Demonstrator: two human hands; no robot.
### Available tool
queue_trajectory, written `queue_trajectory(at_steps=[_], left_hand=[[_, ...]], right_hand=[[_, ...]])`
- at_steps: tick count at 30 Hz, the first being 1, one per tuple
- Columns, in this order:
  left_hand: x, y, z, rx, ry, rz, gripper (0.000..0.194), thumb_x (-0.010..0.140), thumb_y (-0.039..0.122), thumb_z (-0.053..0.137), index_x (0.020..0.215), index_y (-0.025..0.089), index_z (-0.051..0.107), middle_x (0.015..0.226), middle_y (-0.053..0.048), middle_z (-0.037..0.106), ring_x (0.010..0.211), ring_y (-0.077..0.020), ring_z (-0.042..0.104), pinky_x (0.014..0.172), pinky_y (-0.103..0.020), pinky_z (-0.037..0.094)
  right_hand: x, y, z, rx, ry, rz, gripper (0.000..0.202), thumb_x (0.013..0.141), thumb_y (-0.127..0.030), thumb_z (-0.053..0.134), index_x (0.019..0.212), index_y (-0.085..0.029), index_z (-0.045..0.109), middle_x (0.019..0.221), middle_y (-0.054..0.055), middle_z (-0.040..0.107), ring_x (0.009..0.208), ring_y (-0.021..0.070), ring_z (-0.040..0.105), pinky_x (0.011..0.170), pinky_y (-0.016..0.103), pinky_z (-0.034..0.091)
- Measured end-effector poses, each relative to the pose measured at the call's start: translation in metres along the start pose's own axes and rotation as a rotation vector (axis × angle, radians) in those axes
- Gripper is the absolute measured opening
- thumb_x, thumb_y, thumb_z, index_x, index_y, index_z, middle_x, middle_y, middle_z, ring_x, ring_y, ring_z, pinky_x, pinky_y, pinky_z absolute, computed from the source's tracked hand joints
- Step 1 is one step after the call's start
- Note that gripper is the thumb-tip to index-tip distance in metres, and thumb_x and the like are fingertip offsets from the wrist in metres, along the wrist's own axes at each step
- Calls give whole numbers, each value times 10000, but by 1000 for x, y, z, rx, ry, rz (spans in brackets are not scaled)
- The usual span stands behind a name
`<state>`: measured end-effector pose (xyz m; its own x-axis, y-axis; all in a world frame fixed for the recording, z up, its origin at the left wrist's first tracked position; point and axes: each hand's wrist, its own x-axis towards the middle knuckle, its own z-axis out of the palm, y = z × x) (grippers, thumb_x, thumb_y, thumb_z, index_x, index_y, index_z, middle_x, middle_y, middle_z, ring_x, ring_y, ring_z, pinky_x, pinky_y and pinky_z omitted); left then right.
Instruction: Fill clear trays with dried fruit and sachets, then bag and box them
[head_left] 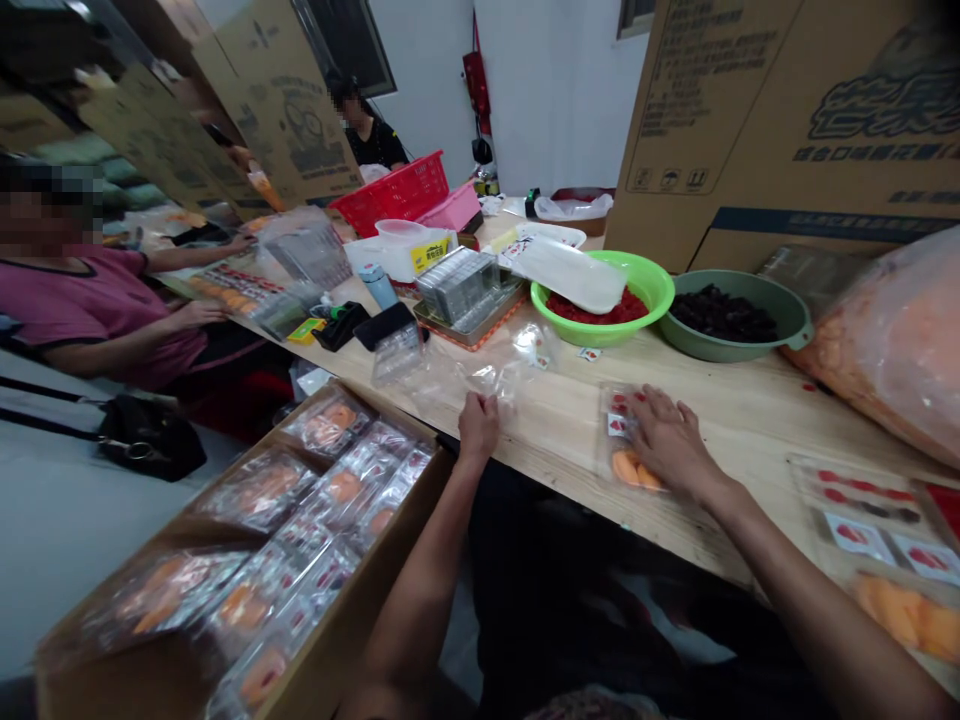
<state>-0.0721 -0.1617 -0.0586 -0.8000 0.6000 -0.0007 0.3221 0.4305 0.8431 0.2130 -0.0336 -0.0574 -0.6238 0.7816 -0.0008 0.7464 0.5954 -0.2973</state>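
My left hand (478,425) is closed in a pinch on the edge of a clear plastic bag (442,385) at the table's front edge. My right hand (667,440) lies palm down over the right side of a clear plastic tray (609,455), its fingers stretched out. In that tray are orange pieces (628,468), a small printed packet (617,425) and red pieces, partly hidden by my fingers. Farther right lies another clear tray (814,500) holding red and dark pieces, printed packets and orange pieces.
An open carton (420,490) of bagged trays stands at left. Behind my hands are a green basin (637,335) of red pieces, a darker basin (712,345) of dark pieces and stacked clear boxes (457,285). A large bag (892,340) sits right. A person (97,300) works at left.
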Motion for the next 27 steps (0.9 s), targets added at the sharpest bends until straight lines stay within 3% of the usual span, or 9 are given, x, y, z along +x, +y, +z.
queue_trajectory(at_steps=[3, 5, 9, 11, 13, 17, 20, 23, 27], left_hand=[[-5, 20, 2, -586, -1, 54, 319, 839, 341, 692, 978, 222, 432, 767, 42, 606, 668, -136, 652, 662, -252, 496], [-12, 39, 3, -773, -2, 121, 495, 747, 301, 785, 1089, 227, 434, 766, 75, 574, 634, -95, 618, 632, -208, 479], [-33, 72, 10, -846, -7, 195, 619, 743, 261, 807, 1232, 243, 428, 835, 67, 577, 630, -71, 602, 608, -187, 482], [-45, 80, 19, -854, -10, 217, 616, 764, 276, 806, 1252, 255, 431, 859, 62, 566, 646, -72, 609, 629, -196, 506], [-56, 80, 31, -874, -40, 219, 610, 788, 305, 798, 1269, 263, 427, 879, 54, 560, 675, -79, 617, 675, -217, 534], [-71, 77, 43, -646, -88, 187, 583, 849, 359, 746, 1318, 243, 420, 1002, -26, 591, 852, -151, 654, 786, -306, 566], [-83, 89, 24, -238, 78, 387, 593, 861, 346, 732, 1369, 227, 449, 1356, -159, 506, 1266, -292, 553, 1005, -460, 523], [-97, 110, -11, 6, 155, 730, 524, 903, 321, 679, 1392, 251, 503, 1571, -153, 346, 1480, -349, 354, 1181, -548, 376], [-101, 105, -33, 204, -311, 968, 457, 939, 357, 650, 1383, 295, 559, 1443, -96, 563, 1368, -298, 519, 1166, -486, 433]], right_hand=[[-6, -20, -12, 414, -29, -32, 537, 966, -256, 461, 1493, -176, 520, 1563, 166, 472, 1469, 305, 419, 1198, 529, 345], [-11, -35, -21, 801, -121, 6, 554, 975, -317, 495, 1518, -206, 480, 1503, 153, 544, 1403, 277, 509, 1155, 490, 425], [-25, -69, -37, 1357, -393, 38, 783, 904, -468, 681, 1579, -238, 359, 1489, 159, 552, 1361, 255, 552, 1131, 458, 453], [-27, -83, -39, 1475, -395, 53, 817, 836, -499, 759, 1530, -251, 406, 1452, 152, 578, 1308, 248, 587, 1082, 428, 484], [-23, -92, -38, 1528, -294, 96, 642, 810, -559, 753, 1323, -223, 562, 1281, 138, 661, 1136, 240, 660, 934, 373, 539], [-8, -84, -46, 1211, 62, 97, 396, 910, -573, 561, 766, -208, 507, 739, 40, 579, 685, 173, 560, 657, 301, 453], [-6, -72, -64, 576, 375, -72, 256, 971, -344, 480, 752, -210, 485, 773, 65, 561, 758, 203, 517, 741, 340, 408], [-11, -75, -67, 110, 364, -344, 161, 950, -175, 455, 845, -184, 577, 901, 121, 600, 891, 257, 508, 825, 386, 364], [-18, -89, -33, -20, 180, -474, 173, 960, -169, 488, 1031, -149, 644, 986, 126, 618, 902, 264, 497, 804, 378, 350]])
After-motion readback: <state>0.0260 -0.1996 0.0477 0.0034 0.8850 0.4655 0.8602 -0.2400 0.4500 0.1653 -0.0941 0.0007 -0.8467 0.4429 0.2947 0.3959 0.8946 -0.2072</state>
